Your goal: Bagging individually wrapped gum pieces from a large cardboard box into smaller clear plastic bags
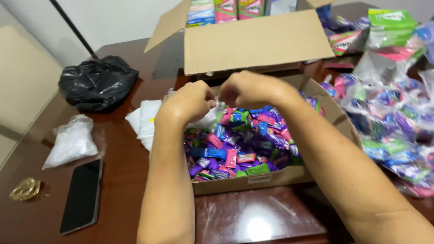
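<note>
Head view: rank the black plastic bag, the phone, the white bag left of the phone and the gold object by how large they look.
1. black plastic bag, largest, though it lies farther from the camera.
2. phone and white bag: look alike in area, so no ranking between them.
3. gold object, clearly smallest.

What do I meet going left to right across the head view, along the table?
Gold round metal piece → black flat phone → white filled plastic bag → left hand → right hand → clear bags of colourful wrapped candies.
</note>
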